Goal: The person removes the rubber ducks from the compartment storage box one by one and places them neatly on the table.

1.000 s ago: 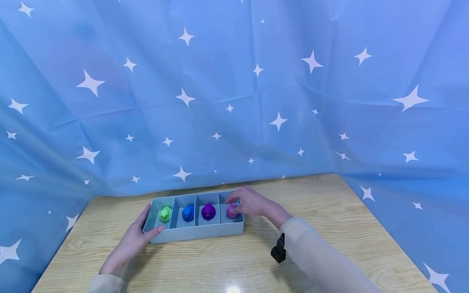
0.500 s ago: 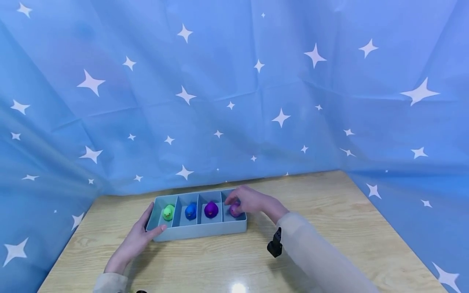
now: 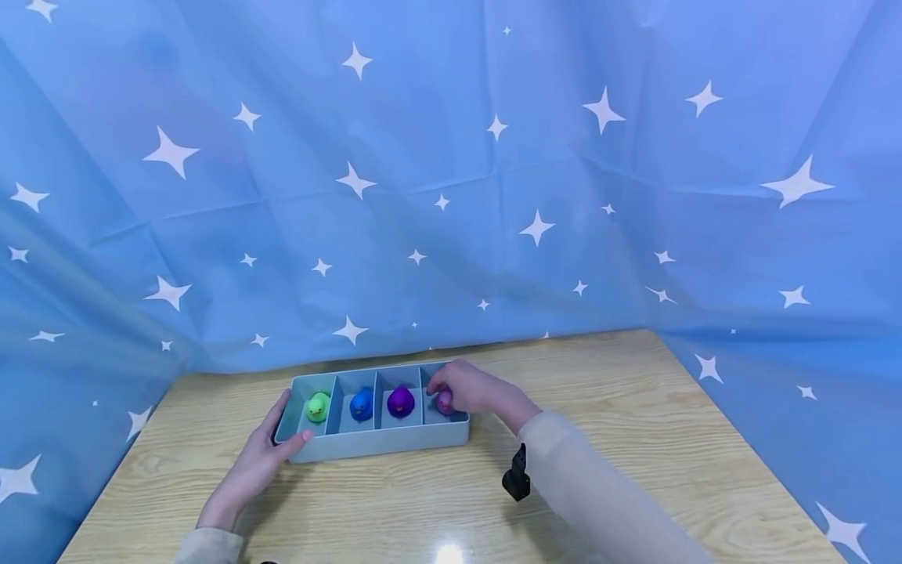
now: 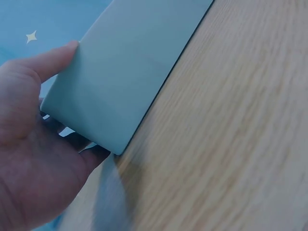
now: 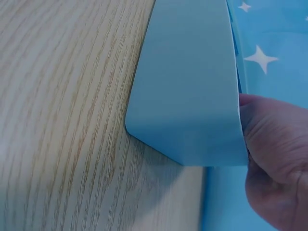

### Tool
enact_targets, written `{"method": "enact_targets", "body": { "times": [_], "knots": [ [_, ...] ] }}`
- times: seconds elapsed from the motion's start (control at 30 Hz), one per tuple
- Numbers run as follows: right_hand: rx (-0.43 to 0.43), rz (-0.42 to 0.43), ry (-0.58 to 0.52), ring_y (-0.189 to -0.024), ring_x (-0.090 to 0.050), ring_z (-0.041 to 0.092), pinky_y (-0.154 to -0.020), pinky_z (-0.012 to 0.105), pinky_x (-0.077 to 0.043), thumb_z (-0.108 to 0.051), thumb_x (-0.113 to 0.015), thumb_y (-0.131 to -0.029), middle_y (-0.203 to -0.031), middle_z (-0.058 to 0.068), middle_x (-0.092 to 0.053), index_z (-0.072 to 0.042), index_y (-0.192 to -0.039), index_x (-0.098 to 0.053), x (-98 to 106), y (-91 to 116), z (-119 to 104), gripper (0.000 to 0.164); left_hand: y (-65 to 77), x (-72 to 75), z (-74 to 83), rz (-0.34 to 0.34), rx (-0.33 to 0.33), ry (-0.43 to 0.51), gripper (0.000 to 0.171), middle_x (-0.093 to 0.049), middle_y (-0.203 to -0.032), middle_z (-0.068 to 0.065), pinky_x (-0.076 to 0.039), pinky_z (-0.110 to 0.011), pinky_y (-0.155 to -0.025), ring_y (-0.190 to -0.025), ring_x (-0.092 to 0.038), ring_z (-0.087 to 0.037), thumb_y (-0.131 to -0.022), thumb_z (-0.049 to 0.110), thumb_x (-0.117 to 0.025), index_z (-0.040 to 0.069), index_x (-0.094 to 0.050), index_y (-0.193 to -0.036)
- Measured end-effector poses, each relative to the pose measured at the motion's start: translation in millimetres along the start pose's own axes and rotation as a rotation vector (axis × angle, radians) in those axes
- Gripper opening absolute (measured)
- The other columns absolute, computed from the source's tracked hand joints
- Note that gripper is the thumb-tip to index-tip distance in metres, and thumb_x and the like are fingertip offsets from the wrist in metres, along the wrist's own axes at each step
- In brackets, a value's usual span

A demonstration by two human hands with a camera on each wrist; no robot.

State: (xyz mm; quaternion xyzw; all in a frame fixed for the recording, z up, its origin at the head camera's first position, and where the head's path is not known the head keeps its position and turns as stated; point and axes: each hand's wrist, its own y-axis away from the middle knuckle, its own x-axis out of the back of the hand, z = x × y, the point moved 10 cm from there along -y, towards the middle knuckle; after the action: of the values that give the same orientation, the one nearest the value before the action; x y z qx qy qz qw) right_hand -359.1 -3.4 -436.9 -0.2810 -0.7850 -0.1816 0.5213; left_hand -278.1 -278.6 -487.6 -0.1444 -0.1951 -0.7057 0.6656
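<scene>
A long grey-blue box with compartments in a row stands on the table. Small rubber ducks sit one to a compartment: a green duck at the left, then a blue duck, then a purple duck. In the rightmost compartment is a pink-purple duck, partly covered by my right hand, whose fingers and thumb pinch it. My left hand grips the box's left end, thumb at the front rim and fingers round the end wall. The right wrist view hides my right fingertips behind the box wall.
The light wood table runs back to a blue cloth with white stars, which hangs behind and at both sides. A small black device hangs at my right wrist.
My right hand has shifted slightly left over the pink-purple duck, covering more of it. My left hand keeps its grip on the box, and the head view has moved a little.
</scene>
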Motion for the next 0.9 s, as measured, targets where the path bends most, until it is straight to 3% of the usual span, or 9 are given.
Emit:
{"method": "enact_targets", "body": {
  "times": [0.43,0.7,0.9],
  "knots": [
    [-0.033,0.029,0.015,-0.097,-0.065,0.020,-0.092,0.034,-0.055,0.018,-0.061,-0.089,-0.104,0.008,-0.074,-0.002,-0.108,-0.078,0.9,-0.6,0.3,0.033,1.3,-2.2,-4.5,-0.026,0.024,0.053,0.089,0.006,-0.169,-0.023,-0.004,-0.068,-0.119,-0.152,0.006,-0.050,-0.105,0.030,-0.060,0.015,0.004,-0.166],
    [-0.090,0.049,-0.200,-0.101,-0.065,0.021,-0.092,0.034,-0.055,0.014,-0.070,-0.088,-0.107,0.006,-0.073,-0.001,-0.113,-0.077,5.7,4.0,8.0,0.030,1.9,-5.3,-6.2,-0.052,0.065,0.047,0.090,0.011,-0.169,-0.020,-0.001,-0.069,-0.118,-0.152,0.011,-0.049,-0.106,0.034,-0.057,0.018,0.010,-0.165],
    [-0.132,0.054,-0.290,-0.104,-0.064,0.019,-0.093,0.036,-0.054,0.006,-0.075,-0.088,-0.109,0.003,-0.074,-0.007,-0.114,-0.077,8.9,7.1,15.2,0.030,2.4,-6.7,-7.6,-0.060,0.077,0.044,0.090,0.012,-0.169,-0.020,-0.001,-0.069,-0.118,-0.152,0.011,-0.049,-0.106,0.034,-0.056,0.021,0.011,-0.165]
  ]
}}
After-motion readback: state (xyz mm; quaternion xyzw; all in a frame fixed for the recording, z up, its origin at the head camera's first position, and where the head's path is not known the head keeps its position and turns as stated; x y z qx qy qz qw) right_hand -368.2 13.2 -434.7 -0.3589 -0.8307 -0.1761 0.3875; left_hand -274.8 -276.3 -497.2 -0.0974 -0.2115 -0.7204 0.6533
